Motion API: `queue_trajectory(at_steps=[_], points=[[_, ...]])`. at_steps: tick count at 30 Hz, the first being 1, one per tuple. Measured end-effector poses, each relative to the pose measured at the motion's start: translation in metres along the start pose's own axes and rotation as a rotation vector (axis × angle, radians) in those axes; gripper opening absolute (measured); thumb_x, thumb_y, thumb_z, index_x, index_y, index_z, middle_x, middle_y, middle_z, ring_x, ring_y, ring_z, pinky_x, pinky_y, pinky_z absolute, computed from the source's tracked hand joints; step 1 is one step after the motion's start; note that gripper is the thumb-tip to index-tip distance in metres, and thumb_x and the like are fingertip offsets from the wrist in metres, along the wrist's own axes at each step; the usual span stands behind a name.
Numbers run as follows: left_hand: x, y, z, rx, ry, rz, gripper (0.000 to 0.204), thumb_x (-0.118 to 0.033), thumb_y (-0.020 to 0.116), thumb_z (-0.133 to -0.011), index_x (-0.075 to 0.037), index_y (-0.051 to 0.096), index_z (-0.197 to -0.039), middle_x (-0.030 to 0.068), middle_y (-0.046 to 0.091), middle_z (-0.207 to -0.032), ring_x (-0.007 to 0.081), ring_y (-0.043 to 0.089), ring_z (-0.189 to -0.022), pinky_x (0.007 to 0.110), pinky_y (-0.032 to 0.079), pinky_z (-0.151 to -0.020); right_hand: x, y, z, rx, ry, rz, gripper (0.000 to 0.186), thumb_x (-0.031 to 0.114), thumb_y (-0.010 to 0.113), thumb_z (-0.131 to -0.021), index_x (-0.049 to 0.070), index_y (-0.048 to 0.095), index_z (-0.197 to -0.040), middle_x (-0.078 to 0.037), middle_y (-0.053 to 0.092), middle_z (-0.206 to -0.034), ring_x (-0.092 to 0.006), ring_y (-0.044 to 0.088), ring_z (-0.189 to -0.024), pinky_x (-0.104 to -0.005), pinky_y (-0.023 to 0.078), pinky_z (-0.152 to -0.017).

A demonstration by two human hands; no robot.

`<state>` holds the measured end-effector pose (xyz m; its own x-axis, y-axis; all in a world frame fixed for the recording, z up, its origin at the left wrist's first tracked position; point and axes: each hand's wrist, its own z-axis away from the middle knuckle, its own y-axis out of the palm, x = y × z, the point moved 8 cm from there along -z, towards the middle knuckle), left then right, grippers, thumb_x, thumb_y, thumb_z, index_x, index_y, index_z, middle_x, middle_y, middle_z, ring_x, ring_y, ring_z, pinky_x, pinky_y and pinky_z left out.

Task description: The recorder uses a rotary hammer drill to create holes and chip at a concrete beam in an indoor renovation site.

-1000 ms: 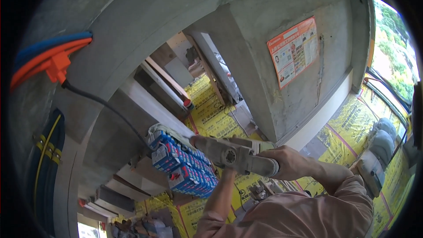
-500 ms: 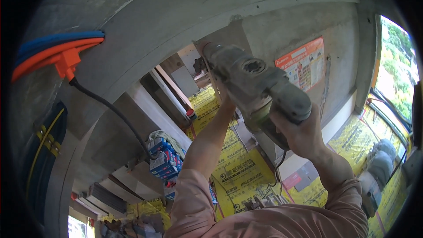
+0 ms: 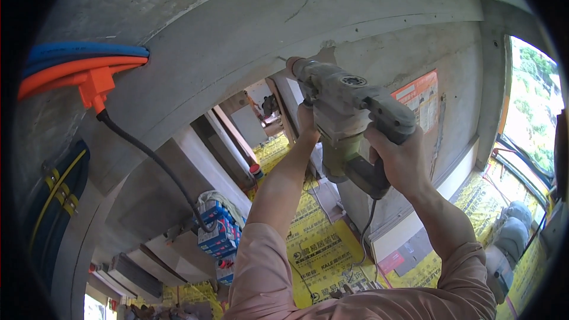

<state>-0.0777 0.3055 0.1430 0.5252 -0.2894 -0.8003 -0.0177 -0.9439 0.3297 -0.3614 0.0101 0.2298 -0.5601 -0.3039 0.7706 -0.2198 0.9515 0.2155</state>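
A dusty rotary hammer drill (image 3: 349, 106) is raised in front of me, its nose pointing up and left toward a grey concrete beam (image 3: 237, 53). The thin bit (image 3: 282, 57) shows beyond the chuck, close to the beam's lower part; I cannot tell whether it touches. My right hand (image 3: 400, 157) is wrapped round the rear handle. Near the front, my left hand (image 3: 307, 121) is closed under the drill body, its grip partly hidden by the tool. A power cord (image 3: 368, 231) hangs from the drill's base.
Blue and orange conduits (image 3: 89, 62) with a black hose (image 3: 154, 151) cross at left. Blue boxes (image 3: 218, 231) are stacked below. Yellow printed sheeting (image 3: 323, 255) covers the floor. A red-and-white poster (image 3: 421, 98) hangs on the right wall, near a window opening (image 3: 530, 95).
The drill's rear end has risen and its nose has shifted slightly right, so the bit now shows. Both hands stay on the drill. The whole view has shifted a little.
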Motion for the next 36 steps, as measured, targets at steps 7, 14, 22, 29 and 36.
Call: queue_trajectory(at_steps=[7,14,22,29,36], points=[[-0.012,0.009,-0.006,-0.079,0.078,0.068,0.033,-0.023,0.068,-0.084,0.007,0.067,-0.099,0.0160,0.073,-0.092,0.0186,0.065,-0.082,0.040,0.048,-0.070,0.012,0.008,-0.019,0.040,-0.019,0.096,0.012,0.008,0.061,-0.084,-0.002,0.057,-0.079,-0.004,0.058,-0.061,-0.0102,0.057,-0.054,-0.0282,0.044,-0.052],[-0.032,0.014,0.004,-0.177,0.243,0.139,0.031,-0.020,0.066,-0.086,0.007,0.067,-0.102,0.0170,0.072,-0.095,0.0183,0.064,-0.083,0.041,0.048,-0.071,0.047,0.027,-0.028,0.109,-0.051,0.255,0.016,0.011,0.061,-0.083,-0.003,0.057,-0.077,-0.004,0.057,-0.058,-0.0113,0.055,-0.049,-0.0297,0.044,-0.049],[-0.053,0.023,0.020,-0.177,0.161,-0.246,0.028,-0.018,0.064,-0.088,0.004,0.066,-0.106,0.0121,0.071,-0.097,0.0156,0.062,-0.088,0.037,0.048,-0.073,0.050,0.034,-0.027,0.070,-0.033,0.228,0.014,0.009,0.061,-0.083,-0.004,0.057,-0.081,-0.004,0.056,-0.059,-0.0106,0.054,-0.049,-0.0293,0.043,-0.048],[-0.037,0.059,0.013,-0.058,0.220,0.154,0.027,-0.018,0.062,-0.089,0.004,0.066,-0.103,0.0056,0.070,-0.095,0.0145,0.061,-0.088,0.033,0.048,-0.074,0.053,0.026,-0.038,0.080,-0.039,0.321,0.015,0.011,0.060,-0.082,-0.004,0.058,-0.083,-0.004,0.056,-0.059,-0.0111,0.054,-0.050,-0.0302,0.043,-0.049],[-0.050,0.046,0.007,-0.138,0.532,-0.224,0.043,-0.027,0.076,-0.076,0.001,0.065,-0.107,0.0131,0.070,-0.101,0.0237,0.066,-0.093,0.037,0.049,-0.079,0.060,0.044,-0.042,0.119,-0.051,0.386,0.016,0.010,0.063,-0.082,-0.004,0.058,-0.087,-0.004,0.056,-0.060,-0.0107,0.054,-0.050,-0.0295,0.043,-0.049]])
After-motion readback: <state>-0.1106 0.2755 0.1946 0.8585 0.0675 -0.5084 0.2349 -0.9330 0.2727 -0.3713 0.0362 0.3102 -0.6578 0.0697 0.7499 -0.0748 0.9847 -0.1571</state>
